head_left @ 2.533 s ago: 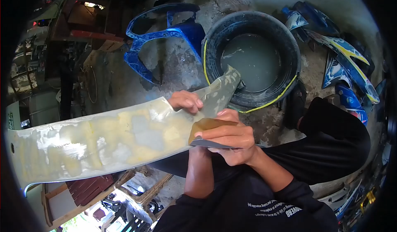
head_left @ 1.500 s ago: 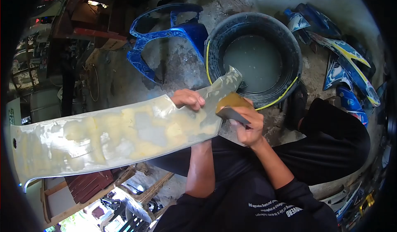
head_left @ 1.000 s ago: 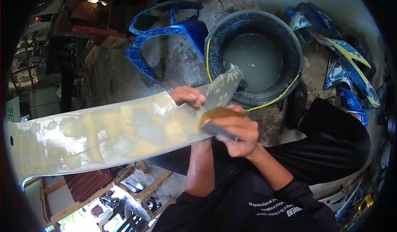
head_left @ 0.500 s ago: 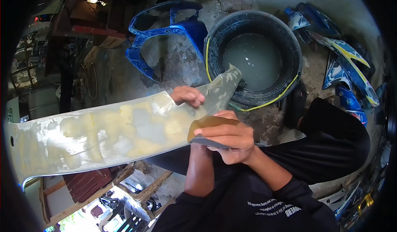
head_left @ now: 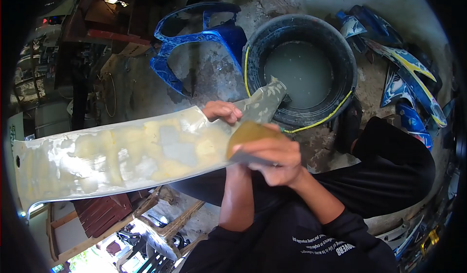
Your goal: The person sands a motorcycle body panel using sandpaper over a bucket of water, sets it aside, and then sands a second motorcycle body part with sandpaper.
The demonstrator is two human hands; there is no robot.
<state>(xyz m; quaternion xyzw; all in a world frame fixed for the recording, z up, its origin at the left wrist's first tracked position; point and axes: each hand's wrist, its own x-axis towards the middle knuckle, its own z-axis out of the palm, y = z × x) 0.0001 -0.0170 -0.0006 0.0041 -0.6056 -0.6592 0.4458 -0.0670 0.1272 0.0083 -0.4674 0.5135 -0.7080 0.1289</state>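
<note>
A long motorcycle body panel [head_left: 124, 156], patched in white, yellow and grey, lies across my lap. Its narrow, darker end [head_left: 265, 103] reaches over the bucket's rim. My left forearm passes under the panel, and my left hand [head_left: 222, 111] grips its far edge with curled fingers. In my right hand [head_left: 279, 158] is a bent sheet of sandpaper [head_left: 253, 136], brown on one face and dark grey on the other. That hand is smeared by motion near the panel's near edge; whether the sandpaper touches the panel I cannot tell.
A black bucket [head_left: 348, 71] of cloudy water with a yellow handle stands beyond the panel's narrow end. A blue plastic fairing frame [head_left: 221, 35] is on the concrete floor. Blue, white and yellow body parts [head_left: 408, 69] are piled at right. Wooden furniture [head_left: 104, 214] is at lower left.
My right hand and the sandpaper have shifted slightly right and are now blurred. The panel sits a little further right in view; my left hand keeps its grip.
</note>
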